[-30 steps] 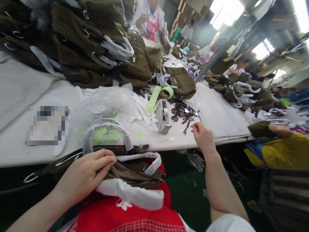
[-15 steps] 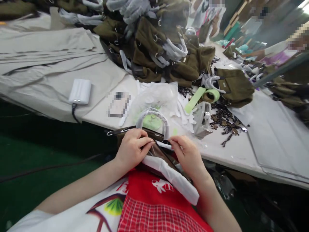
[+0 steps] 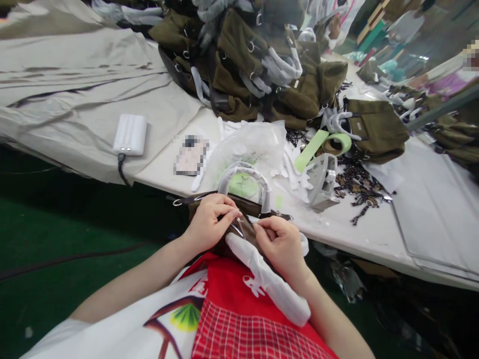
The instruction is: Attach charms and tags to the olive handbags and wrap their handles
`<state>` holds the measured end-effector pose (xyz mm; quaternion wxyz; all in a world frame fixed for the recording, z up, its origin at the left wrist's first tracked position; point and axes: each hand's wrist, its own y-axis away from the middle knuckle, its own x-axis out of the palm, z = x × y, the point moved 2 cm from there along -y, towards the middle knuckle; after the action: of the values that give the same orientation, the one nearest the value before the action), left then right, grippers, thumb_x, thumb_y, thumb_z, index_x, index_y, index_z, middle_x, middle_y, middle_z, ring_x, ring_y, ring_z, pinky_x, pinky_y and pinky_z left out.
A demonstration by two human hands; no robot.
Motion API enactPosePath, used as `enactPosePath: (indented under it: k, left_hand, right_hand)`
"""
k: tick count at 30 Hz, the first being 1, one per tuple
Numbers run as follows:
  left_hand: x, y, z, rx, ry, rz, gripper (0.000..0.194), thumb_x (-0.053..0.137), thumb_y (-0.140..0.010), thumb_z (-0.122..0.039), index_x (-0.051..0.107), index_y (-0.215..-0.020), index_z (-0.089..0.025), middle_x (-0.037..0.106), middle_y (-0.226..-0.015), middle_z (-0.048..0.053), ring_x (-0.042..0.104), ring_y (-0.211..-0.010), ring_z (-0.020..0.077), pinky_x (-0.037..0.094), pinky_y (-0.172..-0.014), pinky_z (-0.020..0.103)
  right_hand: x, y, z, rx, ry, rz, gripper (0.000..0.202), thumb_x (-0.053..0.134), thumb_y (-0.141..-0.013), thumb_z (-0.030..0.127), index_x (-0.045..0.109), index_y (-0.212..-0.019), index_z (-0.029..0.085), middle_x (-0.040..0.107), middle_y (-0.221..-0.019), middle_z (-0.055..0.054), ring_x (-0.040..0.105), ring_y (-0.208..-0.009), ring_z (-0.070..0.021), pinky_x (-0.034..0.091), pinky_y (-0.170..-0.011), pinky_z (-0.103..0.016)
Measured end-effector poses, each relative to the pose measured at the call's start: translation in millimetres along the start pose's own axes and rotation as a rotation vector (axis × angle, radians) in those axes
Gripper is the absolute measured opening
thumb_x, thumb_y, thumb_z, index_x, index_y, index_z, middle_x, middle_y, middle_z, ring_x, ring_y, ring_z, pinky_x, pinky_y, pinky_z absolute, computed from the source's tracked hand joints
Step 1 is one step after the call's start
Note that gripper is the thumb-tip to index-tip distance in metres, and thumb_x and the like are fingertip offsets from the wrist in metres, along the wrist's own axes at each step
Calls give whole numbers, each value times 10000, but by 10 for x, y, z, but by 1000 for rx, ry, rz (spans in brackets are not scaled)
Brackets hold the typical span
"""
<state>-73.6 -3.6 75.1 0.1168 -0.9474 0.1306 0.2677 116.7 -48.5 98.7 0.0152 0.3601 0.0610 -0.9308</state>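
A dark olive handbag point(image 3: 251, 235) is held between my hands at the table's front edge. Its zipper point(image 3: 237, 230) has metal teeth, partly showing beside my left fingers. My left hand point(image 3: 211, 222) is closed in a pinch on the bag's top by the zipper. Closed too, my right hand point(image 3: 279, 242) pinches the bag's opening a little to the right; its fingertips hide the exact spot. One handle point(image 3: 245, 168), wrapped in pale material, arches up behind my hands. The nearer wrapped handle point(image 3: 267, 276) hangs down over my red apron point(image 3: 228, 286).
Olive bags point(image 3: 239, 55) are heaped at the back, another bag point(image 3: 377, 129) lying to their right. On the table are a white power bank point(image 3: 130, 134) with a cable, a phone point(image 3: 190, 155), green tape point(image 3: 337, 143), a grey dispenser point(image 3: 322, 184) and dark chains point(image 3: 359, 187). Other people work beyond.
My right hand has come slightly left and down, nearer my left hand, onto the bag's opening. Zipper teeth now show between the hands. The view has shifted a little.
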Motion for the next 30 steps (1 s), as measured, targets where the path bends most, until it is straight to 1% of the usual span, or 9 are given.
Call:
enactPosePath:
  k: [8,10,14,16,19,22,25,28,30]
  left_hand:
    - [2,6,-27,27,-58,-5,286,532,-926,-300,773,-792,-222,698,-848,31,623,-842,177,448,-834,352]
    - [-32,1,-43,73,-84,21,256,542,-920,-290,766,-820,-215,700,-874,38,624,-866,182,455,-856,358]
    - [-93,-7,-18,199,-84,134,187,565,-896,-230,742,-953,-218,706,-988,55,624,-967,192,465,-922,369]
    - [-108,-13,14,218,-74,123,176,560,-897,-218,732,-936,-214,716,-985,58,633,-962,189,482,-911,362]
    - [-97,-27,28,188,-116,87,143,571,-892,-238,704,-848,-208,727,-928,48,648,-914,191,498,-886,360]
    - [-74,-40,15,139,-204,96,119,588,-874,-274,681,-818,-224,724,-916,31,658,-905,209,511,-865,361]
    - [-78,-57,38,103,-249,108,120,586,-860,-286,672,-787,-244,722,-923,20,667,-904,221,524,-846,349]
    - [-102,-100,89,87,-267,162,152,562,-866,-289,655,-751,-253,714,-898,9,671,-886,214,529,-825,331]
    - [-124,-140,103,83,-271,220,161,553,-865,-289,639,-735,-252,706,-885,5,670,-872,207,527,-807,319]
  right_hand:
    - [83,-35,-18,-32,85,-44,150,606,-835,229,679,-709,192,626,-617,2,540,-560,-127,403,-584,-261]
    - [105,-36,-37,-28,60,-29,143,608,-835,232,686,-722,193,631,-625,0,544,-568,-129,412,-591,-262]
    - [168,-49,-115,28,-59,35,167,593,-853,260,706,-752,191,649,-634,-6,554,-569,-131,440,-594,-258]
    - [207,-63,-149,61,-93,39,180,590,-856,273,719,-765,186,670,-654,-14,570,-585,-134,446,-588,-254]
    - [275,-93,-168,77,-103,61,163,609,-842,265,734,-775,184,704,-700,-24,605,-630,-142,455,-608,-251]
    - [328,-135,-173,102,-101,96,129,635,-822,231,737,-758,187,711,-700,-20,622,-641,-144,458,-617,-249]
    - [314,-169,-156,99,-77,57,101,638,-804,180,738,-811,194,709,-742,-18,636,-684,-154,477,-655,-258]
    - [265,-175,-114,15,-79,-31,265,646,-756,104,720,-985,214,693,-928,-34,653,-862,-183,499,-793,-287]
    - [257,-172,-101,-33,-107,-46,346,645,-742,79,698,-1052,225,669,-1002,-37,646,-930,-187,499,-848,-295]
